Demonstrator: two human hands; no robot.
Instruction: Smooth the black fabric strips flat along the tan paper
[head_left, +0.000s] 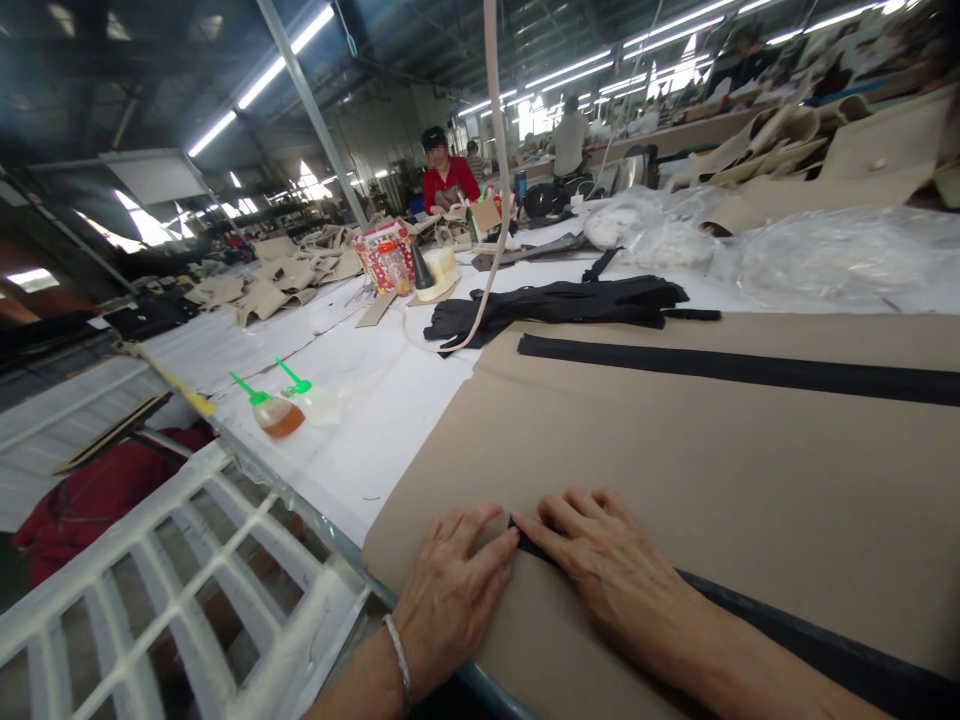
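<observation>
My left hand (450, 585) lies flat, fingers stretched out, on a large tan sheet of material (675, 450) at the table's near edge. My right hand (607, 560) rests flat beside it, fingertips meeting the left hand's over the end of a black strip (787, 640) that runs off to the right under my forearm. A small folded tan corner shows between the fingertips. A second black strip (735, 368) lies across the far part of the tan sheet.
Black fabric pieces (555, 303) lie beyond the sheet. Two squeeze bottles with green nozzles (289, 405) stand on the white table cover. A white plastic crate (172, 590) sits at lower left. Clear plastic bags (810, 255), tan pieces and other workers are farther back.
</observation>
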